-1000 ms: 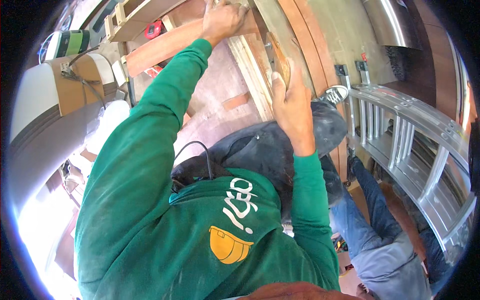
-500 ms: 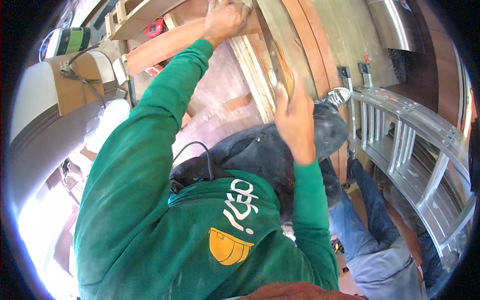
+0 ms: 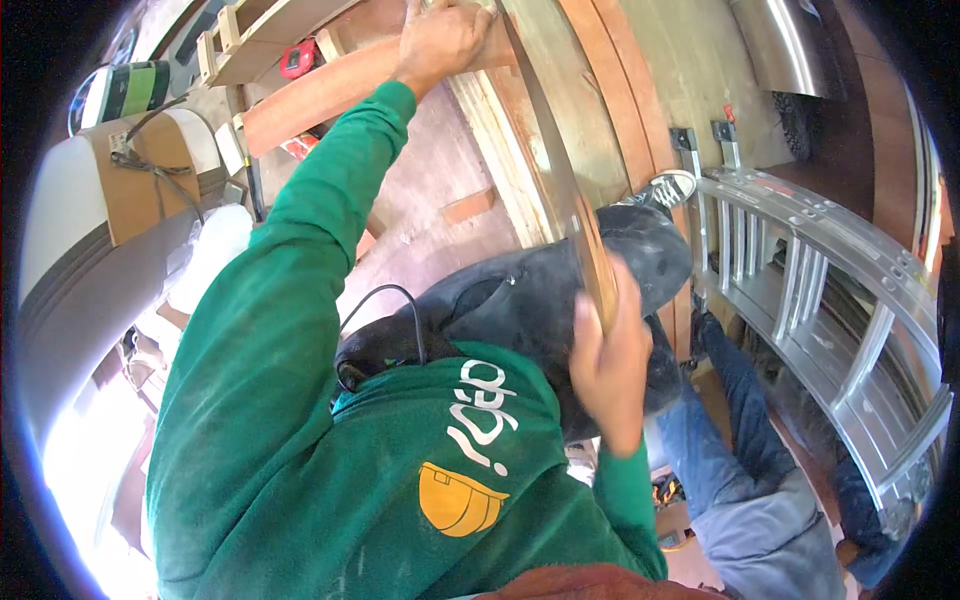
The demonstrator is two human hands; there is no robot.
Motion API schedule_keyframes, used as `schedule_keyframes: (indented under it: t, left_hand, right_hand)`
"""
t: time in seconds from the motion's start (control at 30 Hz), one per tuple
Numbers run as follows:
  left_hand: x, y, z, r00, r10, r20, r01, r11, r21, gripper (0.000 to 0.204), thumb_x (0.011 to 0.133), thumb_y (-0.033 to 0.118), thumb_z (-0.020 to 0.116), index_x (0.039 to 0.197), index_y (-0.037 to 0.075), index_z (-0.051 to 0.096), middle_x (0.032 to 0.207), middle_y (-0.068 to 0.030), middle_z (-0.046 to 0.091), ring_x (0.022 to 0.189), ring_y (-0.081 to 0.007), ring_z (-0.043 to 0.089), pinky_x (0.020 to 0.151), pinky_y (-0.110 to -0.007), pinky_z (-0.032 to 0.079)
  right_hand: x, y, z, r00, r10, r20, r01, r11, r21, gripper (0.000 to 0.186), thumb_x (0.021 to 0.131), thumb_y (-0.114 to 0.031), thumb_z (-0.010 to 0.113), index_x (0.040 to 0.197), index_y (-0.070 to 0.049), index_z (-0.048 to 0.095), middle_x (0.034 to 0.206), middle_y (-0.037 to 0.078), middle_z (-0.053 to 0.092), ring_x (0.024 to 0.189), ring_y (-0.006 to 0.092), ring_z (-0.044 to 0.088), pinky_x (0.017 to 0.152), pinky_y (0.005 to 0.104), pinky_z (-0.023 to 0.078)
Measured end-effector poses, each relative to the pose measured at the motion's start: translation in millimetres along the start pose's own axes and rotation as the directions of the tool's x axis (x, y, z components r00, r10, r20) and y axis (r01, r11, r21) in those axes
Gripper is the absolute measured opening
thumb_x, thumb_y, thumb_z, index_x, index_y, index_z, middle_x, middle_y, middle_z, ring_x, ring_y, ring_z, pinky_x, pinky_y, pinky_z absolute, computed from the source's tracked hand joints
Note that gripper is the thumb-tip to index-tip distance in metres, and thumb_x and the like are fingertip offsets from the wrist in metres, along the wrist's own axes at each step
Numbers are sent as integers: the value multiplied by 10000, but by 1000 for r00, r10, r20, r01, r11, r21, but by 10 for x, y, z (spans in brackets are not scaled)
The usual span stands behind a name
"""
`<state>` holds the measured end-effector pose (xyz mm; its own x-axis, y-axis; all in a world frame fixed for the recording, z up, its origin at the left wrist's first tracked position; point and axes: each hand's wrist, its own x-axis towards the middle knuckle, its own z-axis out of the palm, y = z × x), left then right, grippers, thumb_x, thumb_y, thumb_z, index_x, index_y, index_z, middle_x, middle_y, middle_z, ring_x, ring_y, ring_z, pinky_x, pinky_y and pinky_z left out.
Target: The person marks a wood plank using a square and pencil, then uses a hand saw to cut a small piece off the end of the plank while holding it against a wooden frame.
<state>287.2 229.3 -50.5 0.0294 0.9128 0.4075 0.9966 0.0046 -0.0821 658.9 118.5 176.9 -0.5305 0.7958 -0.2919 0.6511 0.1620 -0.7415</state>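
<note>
A long, thin handsaw with a dark, narrow metal blade and a brown wooden handle (image 3: 556, 150) slants across the person's dark-trousered leg (image 3: 560, 285). Its long axis runs away from the body, blade end pointing forward and slightly left. The right hand (image 3: 612, 360) is closed around the handle at the near end, so the blade extends ahead of it. The left hand (image 3: 443, 45), beside the far end, lies on a flat reddish-brown wooden board (image 3: 325, 92); whether it grips or only presses, I cannot tell.
</note>
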Motion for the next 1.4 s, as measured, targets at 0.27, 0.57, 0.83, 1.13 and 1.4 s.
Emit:
schedule_keyframes:
  t: [0.27, 0.57, 0.83, 1.13, 1.4]
  left_hand:
    - [-56, 5, 191, 1000, -11, 27, 9, 999, 54, 267, 1014, 317, 547, 1070, 126, 725, 827, -95, 682, 937, -343, 647, 1046, -724, 392]
    - [-66, -63, 124, 1000, 9, -28, -8, 999, 44, 282, 1009, 333, 554, 1099, 126, 724, 815, -91, 674, 927, -331, 635, 1020, -724, 404]
    - [10, 35, 134, 1000, 18, -20, -18, 1000, 9, 245, 1007, 281, 562, 1099, 122, 725, 840, -86, 671, 919, -329, 632, 1005, -702, 417]
    - [-76, -85, 118, 995, 67, -72, -57, 990, 131, 269, 991, 341, 588, 1107, 141, 725, 868, -86, 679, 924, -317, 631, 965, -651, 443]
    - [-23, 21, 186, 1000, -24, 1, 24, 999, -21, 257, 995, 325, 574, 1084, 139, 726, 898, -73, 708, 939, -310, 642, 968, -636, 448]
  right_hand:
    - [1041, 165, 480, 991, -105, -84, 108, 994, 25, 486, 1045, -132, 616, 1495, -6, 481, 1139, 360, 694, 1079, 558, 668, 876, 565, 551]
    - [-353, -80, -175, 1000, 8, 20, -7, 998, -60, 525, 1050, -113, 591, 1541, 8, 450, 1344, 341, 646, 1216, 492, 682, 985, 506, 573]
    - [1108, 91, 464, 993, -86, -86, 89, 995, 39, 465, 1041, -133, 616, 1469, -3, 490, 1127, 372, 683, 1054, 579, 656, 852, 585, 546]
    - [-395, -110, -248, 999, 28, 23, -26, 998, -55, 505, 1064, -141, 583, 1531, 6, 459, 1340, 337, 647, 1252, 500, 656, 1005, 505, 562]
    - [1083, 151, 480, 988, -107, -112, 108, 994, 0, 457, 1054, -168, 595, 1461, 12, 489, 1067, 380, 685, 1003, 580, 656, 815, 618, 527]
